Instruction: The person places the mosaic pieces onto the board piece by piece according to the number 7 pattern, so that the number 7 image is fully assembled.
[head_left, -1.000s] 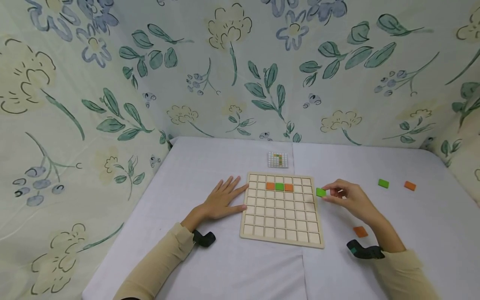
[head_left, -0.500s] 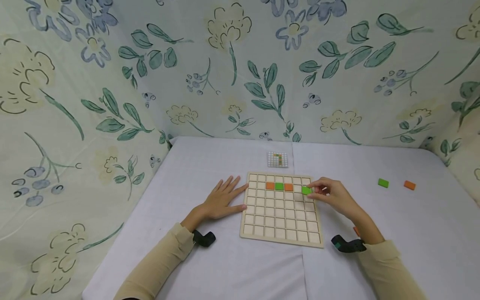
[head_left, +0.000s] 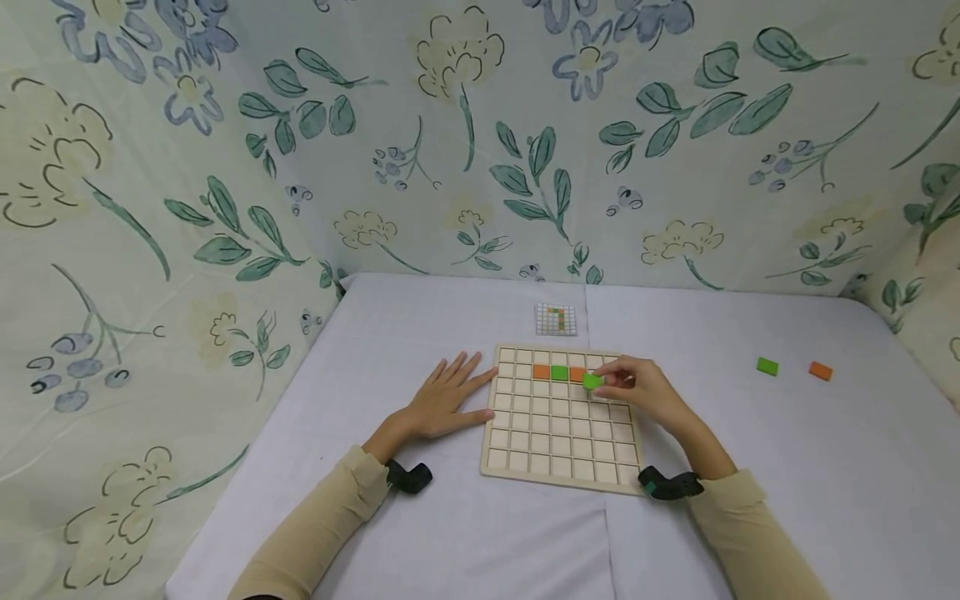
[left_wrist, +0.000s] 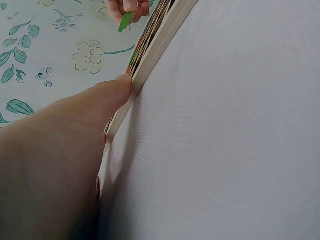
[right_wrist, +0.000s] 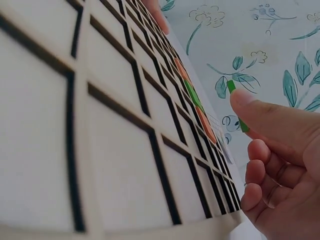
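Note:
My right hand (head_left: 641, 390) pinches a green tile (head_left: 592, 382) between thumb and fingers. In the right wrist view this green tile (right_wrist: 231, 86) is held above the surface of the wooden grid board (head_left: 562, 485). On the board's second row from the back lie an orange tile (head_left: 542, 372), a green one (head_left: 559, 373) and another orange one (head_left: 577, 375), side by side. The held tile is just right of and nearer than that last one. My left hand (head_left: 442, 402) lies flat with spread fingers, its thumb and index fingertip touching the board's left edge.
A small card with a printed coloured grid (head_left: 555, 319) lies behind the board. A loose green tile (head_left: 767, 366) and a loose orange tile (head_left: 821, 371) sit far right on the white cloth (head_left: 420, 542). A floral curtain hangs behind.
My right hand has carried the green tile leftward from beside the board to over it, near the row of tiles. The right forearm now hides the nearer orange tile. My left hand stays put.

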